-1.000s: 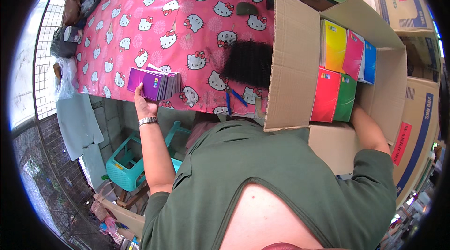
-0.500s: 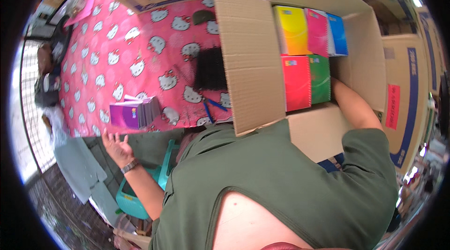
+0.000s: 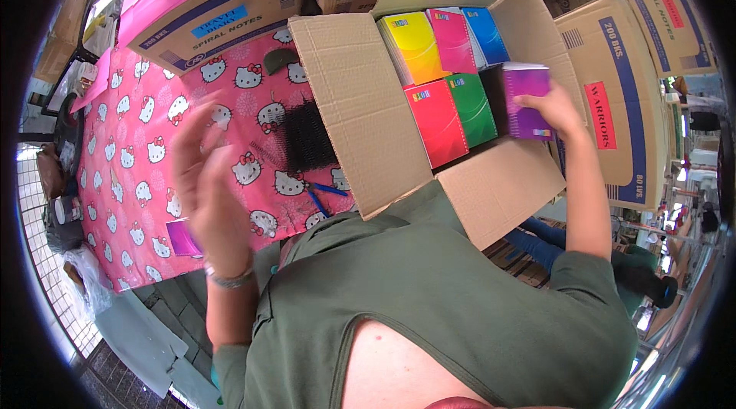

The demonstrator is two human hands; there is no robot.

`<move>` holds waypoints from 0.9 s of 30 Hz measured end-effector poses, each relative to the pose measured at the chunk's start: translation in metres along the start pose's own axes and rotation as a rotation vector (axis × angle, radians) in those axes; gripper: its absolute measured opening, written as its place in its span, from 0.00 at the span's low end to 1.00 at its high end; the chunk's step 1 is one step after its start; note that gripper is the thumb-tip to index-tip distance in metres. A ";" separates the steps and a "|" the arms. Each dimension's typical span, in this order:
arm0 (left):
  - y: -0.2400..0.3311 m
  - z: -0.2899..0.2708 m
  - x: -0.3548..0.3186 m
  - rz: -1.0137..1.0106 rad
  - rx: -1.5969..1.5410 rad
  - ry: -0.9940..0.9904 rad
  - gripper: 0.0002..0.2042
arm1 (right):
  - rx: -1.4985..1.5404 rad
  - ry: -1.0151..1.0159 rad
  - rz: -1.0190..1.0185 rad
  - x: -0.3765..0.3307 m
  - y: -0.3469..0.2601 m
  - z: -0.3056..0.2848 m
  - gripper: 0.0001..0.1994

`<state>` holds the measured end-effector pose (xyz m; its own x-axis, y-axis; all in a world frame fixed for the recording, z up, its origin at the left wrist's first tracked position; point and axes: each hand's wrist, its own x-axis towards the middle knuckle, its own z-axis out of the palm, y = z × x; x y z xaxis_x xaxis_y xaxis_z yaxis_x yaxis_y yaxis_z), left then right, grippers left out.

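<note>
My right hand (image 3: 553,110) grips a purple spiral notebook (image 3: 529,119) at the right side of an open cardboard box (image 3: 360,106). The thumb lies across its cover; the other fingers are mostly hidden. In the box, stacked spiral notebooks show a yellow cover (image 3: 414,45), a pink cover (image 3: 451,41), a blue cover (image 3: 484,35), a red cover (image 3: 437,124) and a green cover (image 3: 471,110). My left hand (image 3: 211,194), blurred by motion, is raised above the table with fingers stretched and nothing seen in it. Partly behind it lies another purple notebook (image 3: 182,239).
A pink patterned cloth (image 3: 123,171) covers the table. On it are a heap of black spiral coils (image 3: 305,137), a blue-handled tool (image 3: 326,193) and a dark rounded object (image 3: 277,61). Closed cartons (image 3: 218,14) stand behind, and more cartons (image 3: 613,110) at the right.
My right hand has come up from inside the box, and a purple notebook now shows in it. My left hand has risen over the table's near edge. The view has shifted.
</note>
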<state>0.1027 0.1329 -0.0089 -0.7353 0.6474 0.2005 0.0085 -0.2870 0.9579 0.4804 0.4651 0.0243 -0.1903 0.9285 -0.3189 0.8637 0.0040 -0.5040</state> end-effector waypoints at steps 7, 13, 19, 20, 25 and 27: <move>-0.023 0.178 0.007 -0.160 -0.307 -0.607 0.42 | 0.317 -0.145 -0.446 -0.108 -0.135 -0.017 0.30; -0.011 0.175 0.006 -0.666 -0.916 -0.497 0.30 | 0.066 -0.487 -0.723 -0.076 -0.147 0.008 0.36; -0.047 0.072 -0.025 -0.637 -1.160 -0.428 0.36 | -0.009 -0.689 0.066 0.083 -0.031 -0.005 0.22; -0.059 0.050 -0.022 -0.530 -1.193 -0.536 0.35 | -0.366 -0.925 -0.137 0.116 0.018 0.018 0.21; -0.062 -0.026 -0.058 -0.274 -1.110 -0.401 0.32 | -0.090 -0.761 0.380 0.151 0.092 0.136 0.21; -0.065 -0.047 -0.089 -0.277 -1.060 -0.223 0.33 | 0.031 -0.758 0.443 0.164 0.113 0.147 0.21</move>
<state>0.1362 0.0608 -0.0982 -0.4836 0.8638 0.1415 -0.7969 -0.5014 0.3371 0.4784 0.5634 -0.2027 -0.1088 0.3458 -0.9320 0.9207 -0.3185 -0.2257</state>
